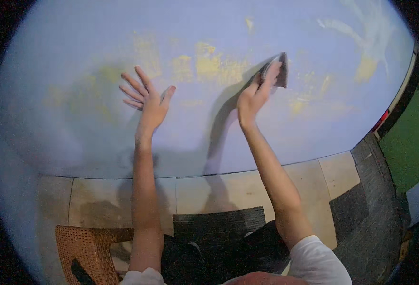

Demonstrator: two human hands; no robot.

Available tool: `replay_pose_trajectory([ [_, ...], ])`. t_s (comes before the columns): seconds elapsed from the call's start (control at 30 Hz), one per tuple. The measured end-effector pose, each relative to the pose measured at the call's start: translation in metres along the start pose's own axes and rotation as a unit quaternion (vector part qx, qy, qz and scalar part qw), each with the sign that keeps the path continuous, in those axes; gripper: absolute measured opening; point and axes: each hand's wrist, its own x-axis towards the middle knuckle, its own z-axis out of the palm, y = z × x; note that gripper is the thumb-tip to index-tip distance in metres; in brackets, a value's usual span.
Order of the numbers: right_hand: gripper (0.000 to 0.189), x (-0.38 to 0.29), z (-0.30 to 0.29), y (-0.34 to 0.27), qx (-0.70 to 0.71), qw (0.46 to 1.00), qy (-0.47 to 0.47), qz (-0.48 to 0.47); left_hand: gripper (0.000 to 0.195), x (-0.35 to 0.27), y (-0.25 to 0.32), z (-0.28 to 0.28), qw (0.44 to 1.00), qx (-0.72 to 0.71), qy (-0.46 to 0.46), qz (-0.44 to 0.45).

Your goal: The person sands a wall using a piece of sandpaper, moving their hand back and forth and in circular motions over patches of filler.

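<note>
In front of me rises a pale blue wall (pixel 181 128) with patchy yellow areas (pixel 209 66) across its middle. My right hand (pixel 257 94) grips a dark hand tool (pixel 283 70) with a flat face, held at the wall. Fingers partly cover this tool, so its exact kind is unclear; whether its face touches the wall cannot be told. My left hand (pixel 150 98) holds nothing. Its fingers are spread beside the yellow patches, and I cannot tell if they rest on the wall.
Light tiles (pixel 230 190) meet the wall's foot. A dark ribbed mat (pixel 216 221) lies before me. Lower left stands a brown woven-pattern seat (pixel 77 249). White streaks (pixel 369 39) mark the wall's upper right. Beyond a doorway edge at right shows a green surface (pixel 405 142).
</note>
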Motion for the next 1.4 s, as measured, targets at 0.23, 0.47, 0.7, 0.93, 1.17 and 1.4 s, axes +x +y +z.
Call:
replay_pose_trajectory([
  [0.23, 0.061, 0.003, -0.018, 0.022, -0.097, 0.898, -0.355, -0.240, 0.122, 0.005, -0.008, 0.001, 0.999, 0.029, 0.015, 0.026],
  [0.47, 0.074, 0.056, -0.040, 0.015, 0.050, 0.989, 0.022, 0.135, 0.150, 0.001, -0.001, -0.012, 1.000, 0.001, -0.011, 0.009],
  [0.7, 0.085, -0.004, -0.027, -0.008, -0.015, 0.910, -0.364, -0.197, 0.163, 0.002, 0.010, -0.022, 0.999, 0.007, -0.043, -0.007],
  [0.93, 0.070, -0.009, -0.029, -0.009, -0.010, 0.916, -0.348, -0.202, 0.158, 0.002, 0.017, -0.021, 0.998, 0.001, -0.064, -0.017],
  [1.17, 0.060, -0.016, -0.026, -0.011, 0.002, 0.863, -0.408, -0.298, 0.160, 0.003, 0.028, -0.025, 0.998, 0.014, -0.056, -0.017],
  [1.4, 0.075, 0.005, -0.019, 0.021, 0.004, 0.994, -0.107, -0.026, 0.157, 0.001, 0.016, -0.010, 0.998, 0.004, -0.056, -0.014],
])
